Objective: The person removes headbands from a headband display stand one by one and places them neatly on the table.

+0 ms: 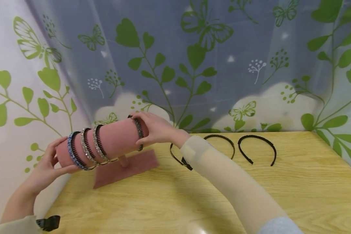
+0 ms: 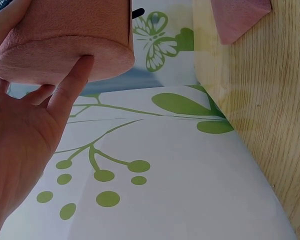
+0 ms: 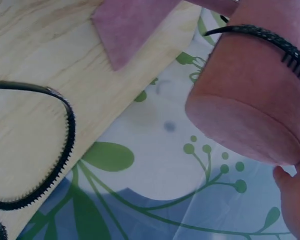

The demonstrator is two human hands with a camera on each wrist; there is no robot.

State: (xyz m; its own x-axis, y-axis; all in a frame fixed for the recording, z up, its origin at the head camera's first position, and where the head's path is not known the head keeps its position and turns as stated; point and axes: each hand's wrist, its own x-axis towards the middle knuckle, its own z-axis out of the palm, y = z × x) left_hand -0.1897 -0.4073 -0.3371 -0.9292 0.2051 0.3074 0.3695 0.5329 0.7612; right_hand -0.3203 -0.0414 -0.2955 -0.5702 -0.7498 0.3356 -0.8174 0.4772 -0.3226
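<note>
A pink fabric-covered headband stand [image 1: 118, 138], a thick roll on a flat base [image 1: 143, 164], is between the two hands. My left hand [image 1: 42, 170] holds the roll's left end, with fingers spread around it and one fingertip on the round end face [image 2: 35, 57]. Around the right end sits a dark glittery headband [image 1: 139, 130] with comb teeth. My right hand [image 1: 158, 128] grips this headband, thumb low and fingers at the top. Further left on the roll are a blue jewelled headband [image 1: 72, 151] and two silver jewelled headbands [image 1: 86, 148], side by side.
On the wooden table [image 1: 222, 195], a black headband [image 1: 255, 136] lies to the right. Next to it are a dark toothed headband [image 1: 219, 136] and a thin one with a black bow [image 1: 187, 164], partly behind the right forearm. A leaf-patterned curtain [image 1: 163, 65] hangs behind.
</note>
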